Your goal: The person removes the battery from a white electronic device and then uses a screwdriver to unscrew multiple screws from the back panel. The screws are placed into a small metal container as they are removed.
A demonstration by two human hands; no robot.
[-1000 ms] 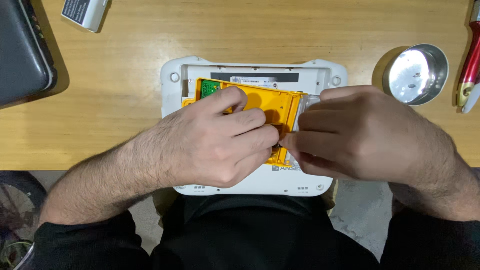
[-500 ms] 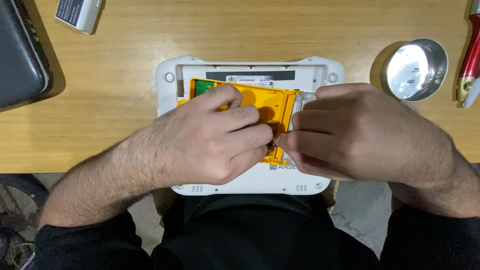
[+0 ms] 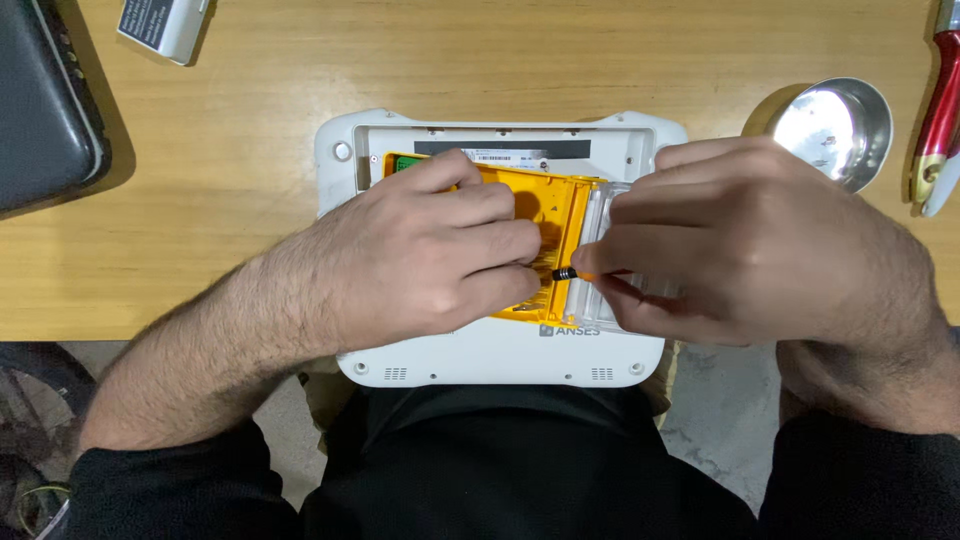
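Note:
A white plastic device lies face down at the near edge of a wooden table, its back opened. An orange inner frame sits in the opening, with a clear plastic part at its right side. My left hand presses down on the orange frame, fingers curled over it. My right hand grips a small screwdriver whose dark tip points left at the frame's right edge, beside my left fingertips. The handle is hidden in my fist.
A shiny metal bowl stands at the back right. Red-handled tools lie at the far right edge. A dark laptop-like slab sits at the left, and a small grey battery pack at the top left.
Both hands stay on the device. My right hand has shifted slightly, and the screwdriver tip now shows between the hands at the frame's edge.

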